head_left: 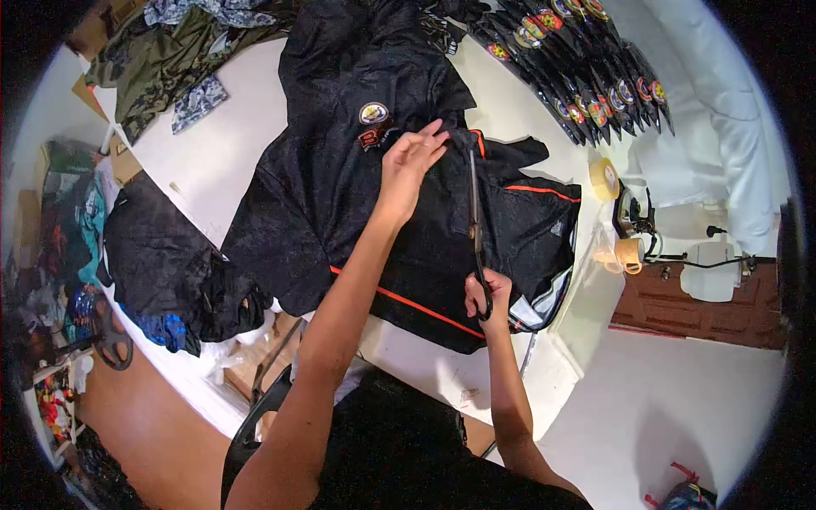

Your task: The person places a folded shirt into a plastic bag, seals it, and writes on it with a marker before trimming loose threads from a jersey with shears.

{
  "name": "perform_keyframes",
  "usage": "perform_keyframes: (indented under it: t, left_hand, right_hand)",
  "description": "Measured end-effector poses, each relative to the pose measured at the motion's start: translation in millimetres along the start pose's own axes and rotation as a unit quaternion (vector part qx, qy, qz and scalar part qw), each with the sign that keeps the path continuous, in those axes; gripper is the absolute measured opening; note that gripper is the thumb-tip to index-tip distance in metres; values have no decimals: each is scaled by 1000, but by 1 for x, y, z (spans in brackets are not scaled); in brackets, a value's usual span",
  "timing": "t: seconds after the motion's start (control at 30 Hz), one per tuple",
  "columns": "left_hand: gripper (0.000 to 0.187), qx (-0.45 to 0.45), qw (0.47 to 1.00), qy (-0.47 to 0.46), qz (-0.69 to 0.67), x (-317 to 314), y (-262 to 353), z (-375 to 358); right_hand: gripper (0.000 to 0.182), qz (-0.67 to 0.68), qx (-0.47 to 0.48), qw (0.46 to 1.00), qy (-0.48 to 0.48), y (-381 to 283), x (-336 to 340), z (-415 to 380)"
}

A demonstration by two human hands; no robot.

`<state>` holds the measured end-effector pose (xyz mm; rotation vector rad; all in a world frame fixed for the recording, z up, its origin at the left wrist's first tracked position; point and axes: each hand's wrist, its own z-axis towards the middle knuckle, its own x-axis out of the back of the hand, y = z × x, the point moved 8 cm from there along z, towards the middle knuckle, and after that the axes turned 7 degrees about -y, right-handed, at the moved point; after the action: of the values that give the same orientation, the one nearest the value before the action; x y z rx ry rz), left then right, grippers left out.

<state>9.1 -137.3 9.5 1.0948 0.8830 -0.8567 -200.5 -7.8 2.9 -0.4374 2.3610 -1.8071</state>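
Note:
A black garment with orange piping point(340, 204) lies spread over the white table, a round badge point(373, 113) on its upper part. My left hand point(408, 170) is over the garment just below and right of the badge, fingers extended and holding nothing. In my right hand point(490, 297) are long scissors point(474, 204), gripped by the handles, with the blades pointing away from me across the cloth. The blades look closed or nearly so. Right of them lies more black cloth with orange trim point(535, 217).
Camouflage clothing point(178, 55) lies at the back left, dark clothes point(170, 255) at the left edge. Packed black items with round badges point(578, 68) line the back right. Tape rolls point(604, 179) and a cup point(629, 253) stand on the right.

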Motion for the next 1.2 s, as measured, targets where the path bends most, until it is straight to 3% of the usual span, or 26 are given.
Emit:
perform_keyframes:
  t: [0.03, 0.07, 0.1, 0.13, 0.2, 0.33, 0.37, 0.4, 0.43, 0.47, 0.53, 0.6, 0.67, 0.73, 0.8, 0.83, 0.9, 0.93, 1.0, 1.07, 1.13, 1.2]
  left_hand:
    - [12, -52, 978, 33, 201, 1, 11, -3]
    - [11, -103, 911, 64, 394, -4, 22, -7]
    - [7, -156, 856, 100, 482, -10, 29, -16]
    - [5, -201, 833, 88, 508, -27, 36, -23]
    - [3, -192, 824, 22, 532, -55, 37, -33]
    - [8, -56, 805, -174, 565, -94, 1, -88]
    - [8, -45, 787, -245, 565, -99, -16, -113]
    - [7, 33, 738, -328, 588, -106, -31, -140]
    - [20, 76, 675, -415, 606, -109, -53, -171]
    - [32, 144, 661, -460, 574, -110, -66, -192]
    - [39, 142, 724, -473, 482, -123, -58, -193]
    - [36, 114, 719, -374, 575, -113, -41, -138]
    - [34, -38, 691, -264, 672, -116, -4, -69]
    - [29, -115, 653, -151, 733, -106, 11, -7]
    - [29, -122, 578, -154, 792, -107, 0, 44]
    - [29, -139, 571, -163, 792, -107, -5, 58]
    - [31, -86, 429, -189, 879, -92, -37, 90]
    - [31, -98, 424, -199, 878, -79, -51, 100]
    - [27, -149, 319, -190, 916, -53, -72, 115]
    - [26, 122, 278, -155, 940, -7, -89, 145]
    - [24, 120, 316, -132, 932, 0, -81, 166]
    - [20, 51, 355, -89, 929, -37, -56, 182]
  right_hand:
    - [20, -12, 21, 1000, 11, -4, 4, -4]
    - [21, -24, 44, 999, 22, -9, 6, -7]
    - [23, -6, 47, 998, 48, -12, 11, -13]
    - [26, -7, 80, 995, 51, -17, 14, -17]
    - [28, 43, 99, 992, 67, -26, 21, -26]
    - [30, 41, 112, 988, 99, -39, 41, -42]
    - [30, 13, 131, 987, 95, -42, 48, -45]
    - [31, 13, 131, 985, 110, -46, 51, -48]
    - [31, 16, 138, 985, 102, -48, 54, -50]
    - [31, 19, 147, 985, 92, -51, 57, -50]
    - [31, 1, 157, 983, 94, -56, 58, -50]
    - [33, 21, 146, 984, 95, -47, 58, -49]
    - [33, 52, 150, 982, 99, -34, 51, -44]
    - [35, 25, 131, 985, 110, -11, 47, -34]
    - [38, 3, 95, 985, 142, 13, 46, -25]
    - [39, -16, 92, 986, 136, 8, 44, -24]
    - [39, -37, 100, 986, 131, 5, 44, -24]
    - [39, -27, 101, 985, 140, 0, 41, -26]
    - [39, -18, 102, 986, 134, 10, 43, -24]
    - [39, 23, 95, 987, 124, 8, 41, -23]
    - [39, 10, 88, 986, 143, 11, 45, -25]
    - [38, 46, 101, 984, 139, 15, 45, -24]
